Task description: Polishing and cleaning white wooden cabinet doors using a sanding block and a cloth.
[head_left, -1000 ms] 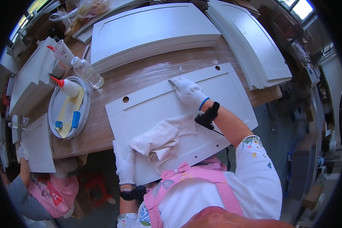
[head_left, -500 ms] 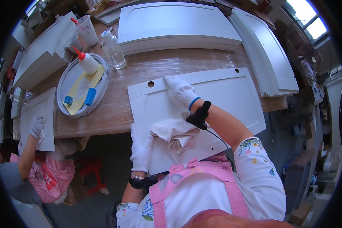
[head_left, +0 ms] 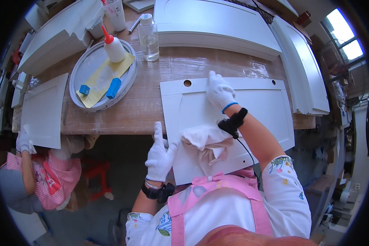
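A: Comparing with half a second ago: the white cabinet door panel (head_left: 238, 123) sits a little lower and nearer the centre of the frame, and the round grey tray (head_left: 84, 65) now shows whole at upper left. The right hand (head_left: 219, 92) holds its place near the panel's far edge, so the work reads as steady pressing on that one panel, not a change of piece.

B: Hand states?

A: Right hand, white glove, flat on the panel near its upper edge, fingers together and extended, gripping nothing. Left hand (head_left: 160, 154), white glove, at the panel's near left edge by the table rim, fingers loosely closed with the forefinger pointing up; whether it pinches the edge I cannot tell. A crumpled white cloth (head_left: 205, 141) lies on the panel between the two hands, touched by neither palm.

B: Counts?

A: Panel under the hands, one, centre frame, with two round holes near its far edge. Cloth, one. Tray, one, holding one yellow sheet (head_left: 104, 78), two blue blocks (head_left: 113, 87) and one white squeeze bottle with red tip (head_left: 112, 47). Clear bottle (head_left: 148, 37), one, top centre. Other white panels at the top and right, stacked, number unclear. Second person's gloved hand (head_left: 23, 141), one, at left, on a separate panel.
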The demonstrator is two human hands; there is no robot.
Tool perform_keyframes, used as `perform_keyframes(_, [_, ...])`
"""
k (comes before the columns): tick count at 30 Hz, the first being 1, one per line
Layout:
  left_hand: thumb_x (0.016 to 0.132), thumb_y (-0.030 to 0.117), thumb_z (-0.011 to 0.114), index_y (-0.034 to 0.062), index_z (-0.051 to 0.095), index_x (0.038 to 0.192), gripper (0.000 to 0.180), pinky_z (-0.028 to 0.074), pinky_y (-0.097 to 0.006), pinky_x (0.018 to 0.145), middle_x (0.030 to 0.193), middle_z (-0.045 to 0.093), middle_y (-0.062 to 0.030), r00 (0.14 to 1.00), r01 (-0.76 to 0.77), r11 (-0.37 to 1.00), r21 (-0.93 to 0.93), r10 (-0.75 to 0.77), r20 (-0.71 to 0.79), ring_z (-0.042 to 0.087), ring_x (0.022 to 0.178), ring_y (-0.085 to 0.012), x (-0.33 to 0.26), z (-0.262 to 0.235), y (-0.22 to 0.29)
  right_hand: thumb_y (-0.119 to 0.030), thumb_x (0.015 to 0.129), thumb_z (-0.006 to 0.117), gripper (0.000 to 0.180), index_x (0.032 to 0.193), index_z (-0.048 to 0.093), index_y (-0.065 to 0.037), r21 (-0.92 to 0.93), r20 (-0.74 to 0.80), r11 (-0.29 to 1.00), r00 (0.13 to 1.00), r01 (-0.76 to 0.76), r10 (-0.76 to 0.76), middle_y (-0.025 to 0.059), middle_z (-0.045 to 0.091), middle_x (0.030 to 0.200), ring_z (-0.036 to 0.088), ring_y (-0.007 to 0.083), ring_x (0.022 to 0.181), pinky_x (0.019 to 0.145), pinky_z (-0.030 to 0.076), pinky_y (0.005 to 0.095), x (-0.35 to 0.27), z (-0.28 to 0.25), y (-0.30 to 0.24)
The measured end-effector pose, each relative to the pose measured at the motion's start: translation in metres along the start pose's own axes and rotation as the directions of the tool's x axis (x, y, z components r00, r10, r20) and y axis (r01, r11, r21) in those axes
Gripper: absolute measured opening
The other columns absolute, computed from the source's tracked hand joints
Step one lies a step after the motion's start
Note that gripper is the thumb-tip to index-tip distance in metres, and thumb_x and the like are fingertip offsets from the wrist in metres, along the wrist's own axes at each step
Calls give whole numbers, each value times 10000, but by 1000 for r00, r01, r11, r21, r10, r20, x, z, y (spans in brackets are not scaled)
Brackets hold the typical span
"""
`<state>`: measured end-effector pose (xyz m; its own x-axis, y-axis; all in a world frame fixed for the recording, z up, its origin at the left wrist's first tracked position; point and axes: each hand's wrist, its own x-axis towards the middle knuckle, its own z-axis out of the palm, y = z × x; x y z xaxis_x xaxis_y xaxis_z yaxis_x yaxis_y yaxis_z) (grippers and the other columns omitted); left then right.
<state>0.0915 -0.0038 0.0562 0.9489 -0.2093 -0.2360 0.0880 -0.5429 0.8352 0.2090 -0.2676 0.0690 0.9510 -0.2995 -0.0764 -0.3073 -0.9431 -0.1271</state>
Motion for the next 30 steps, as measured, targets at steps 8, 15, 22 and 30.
perform_keyframes(8, [891,194,689,46,138,1549,871,514,-364,608,704,606,-43,929,-133,987,87,155,-336,604,594,-213,-20,-22,-2,-149,888,510,389,1236,534,23,338,-260,906,951,253,-169,287,629,1072,596,444,1031,908,475,488,1,11,-10])
perform_keyframes(15, [878,521,586,68,154,1545,914,516,-506,776,975,686,-236,988,-15,984,176,-12,154,672,877,-418,-31,2,-26,-97,871,511,374,1230,482,4,-5,124,996,988,-94,94,280,643,1109,656,424,1001,798,532,533,-5,-4,9])
perform_keyframes(22, [874,604,541,72,176,1542,928,494,-507,847,1104,640,-307,984,44,992,116,-63,164,642,999,-444,-26,16,-24,-155,916,443,376,1244,478,26,151,-8,915,926,373,-376,287,668,954,663,446,874,754,525,528,-5,12,-56])
perform_keyframes(30, [880,604,534,45,185,1534,928,499,-509,820,1099,640,-311,993,-10,1000,18,8,122,645,974,-452,-28,20,-34,-107,897,467,339,1210,469,25,-21,122,997,989,-79,81,300,673,934,671,467,916,788,529,541,-9,-12,-15])
